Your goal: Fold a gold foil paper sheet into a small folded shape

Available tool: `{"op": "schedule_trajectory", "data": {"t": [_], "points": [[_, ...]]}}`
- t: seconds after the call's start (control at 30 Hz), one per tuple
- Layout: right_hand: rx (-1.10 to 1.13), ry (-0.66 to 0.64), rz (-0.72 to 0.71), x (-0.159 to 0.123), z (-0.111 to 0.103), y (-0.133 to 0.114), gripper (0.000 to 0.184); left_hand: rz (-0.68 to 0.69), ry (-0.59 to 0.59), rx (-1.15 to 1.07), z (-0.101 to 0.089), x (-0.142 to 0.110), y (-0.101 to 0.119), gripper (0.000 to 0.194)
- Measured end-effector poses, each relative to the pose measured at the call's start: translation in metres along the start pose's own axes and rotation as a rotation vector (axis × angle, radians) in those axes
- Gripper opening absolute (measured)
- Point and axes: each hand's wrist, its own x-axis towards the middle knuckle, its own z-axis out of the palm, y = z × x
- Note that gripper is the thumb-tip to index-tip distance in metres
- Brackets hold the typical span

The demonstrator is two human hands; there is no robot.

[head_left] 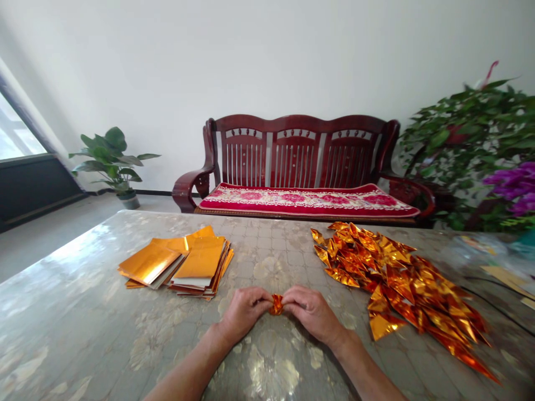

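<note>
A small piece of folded gold foil paper [276, 304] is pinched between my two hands, just above the table near its front. My left hand [246, 312] grips its left end with thumb and fingers closed. On the other end, my right hand [311, 312] holds it the same way. The fingertips hide both ends of the piece. To the left lie stacks of flat, square gold foil sheets [198, 259], some showing pale undersides. Over on the right is a heap of folded gold foil pieces [376, 267] with pointed ends.
The table [100, 334] has a patterned, shiny cover. Behind it stands a dark red wooden bench [292, 150] with a floral cushion. Clear plastic bags [472, 250] and a black cable [497, 306] lie at the right. Potted plants [111, 156] stand beyond the table.
</note>
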Motion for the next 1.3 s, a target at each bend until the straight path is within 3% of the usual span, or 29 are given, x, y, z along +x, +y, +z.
{"op": "schedule_trajectory", "data": {"t": [0.47,1.07,1.3], "points": [[0.027,0.078,0.059,0.002,0.01,-0.002,0.013,-0.054,0.031,-0.022,0.006,0.001,0.005,0.013],[0.144,0.152,0.063,0.003,0.019,-0.005,0.015,0.1,-0.013,-0.033,0.006,-0.005,0.002,0.016],[0.056,0.232,0.029,0.008,0.014,-0.004,0.013,0.039,0.173,-0.073,0.007,0.0,-0.006,0.013]]}}
